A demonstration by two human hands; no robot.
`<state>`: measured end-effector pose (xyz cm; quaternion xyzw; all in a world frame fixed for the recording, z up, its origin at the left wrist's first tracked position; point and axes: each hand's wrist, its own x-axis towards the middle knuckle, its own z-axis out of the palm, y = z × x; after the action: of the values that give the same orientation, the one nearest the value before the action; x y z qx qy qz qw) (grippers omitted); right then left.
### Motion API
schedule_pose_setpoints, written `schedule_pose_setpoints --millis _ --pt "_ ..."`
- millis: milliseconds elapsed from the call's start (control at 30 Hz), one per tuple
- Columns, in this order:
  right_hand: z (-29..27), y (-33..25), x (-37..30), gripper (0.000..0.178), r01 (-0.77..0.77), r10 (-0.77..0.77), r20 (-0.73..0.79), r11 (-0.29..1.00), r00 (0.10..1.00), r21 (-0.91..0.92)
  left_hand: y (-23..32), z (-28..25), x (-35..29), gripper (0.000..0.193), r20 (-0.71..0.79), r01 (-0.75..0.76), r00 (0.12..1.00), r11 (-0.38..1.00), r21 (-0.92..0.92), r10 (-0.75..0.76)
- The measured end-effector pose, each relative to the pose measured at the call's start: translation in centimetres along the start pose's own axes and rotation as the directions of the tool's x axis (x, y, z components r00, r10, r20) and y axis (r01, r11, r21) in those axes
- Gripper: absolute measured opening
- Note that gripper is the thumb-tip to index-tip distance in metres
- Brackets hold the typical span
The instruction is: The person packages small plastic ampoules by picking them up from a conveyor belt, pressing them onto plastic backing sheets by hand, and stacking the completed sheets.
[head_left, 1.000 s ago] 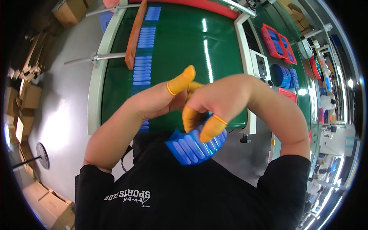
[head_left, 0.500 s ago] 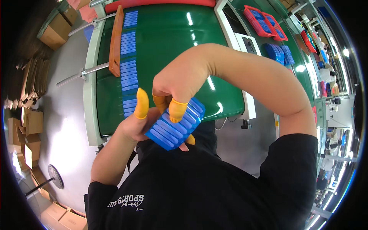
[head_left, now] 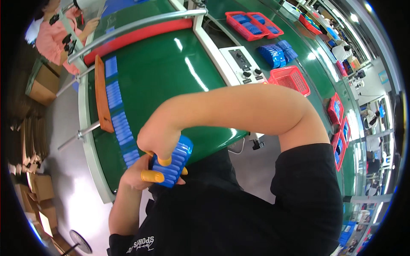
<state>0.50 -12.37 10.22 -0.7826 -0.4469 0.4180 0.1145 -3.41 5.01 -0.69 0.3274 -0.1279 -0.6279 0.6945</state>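
- Our left hand [head_left: 136, 176] is clamped on the blue ribbed pack [head_left: 176, 162], between 7 and 8 o'clock from centre: thumb at its edge, fingertips showing past the opposite side.
- Our right hand [head_left: 158, 138] bends over the pack, a yellow-capped fingertip [head_left: 165, 161] against it; the others are hidden, so we cannot tell whether they pinch.
- At 7 o'clock, white lettering [head_left: 143, 244] runs upside down on our black shirt [head_left: 239, 222], partly lost in folds.
- At 1 o'clock, the control panel [head_left: 240, 62] has labels too small to read.

The head fisheye looks down, its rim seemingly blurred.
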Motion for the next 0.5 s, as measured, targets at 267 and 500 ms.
schedule_pose_setpoints --millis 267,500 --pt "1.5 0.8 -0.7 0.032 -0.02 0.026 -0.099 0.998 0.995 0.063 0.2 1.2 0.6 0.064 -0.143 -0.035 0.989 0.998 0.055 0.043" --pt "1.4 1.0 -1.6 0.047 -0.018 0.041 -0.193 0.992 0.98 0.123 0.8 1.2 0.1 0.065 -0.148 -0.003 0.989 1.0 0.013 0.005"
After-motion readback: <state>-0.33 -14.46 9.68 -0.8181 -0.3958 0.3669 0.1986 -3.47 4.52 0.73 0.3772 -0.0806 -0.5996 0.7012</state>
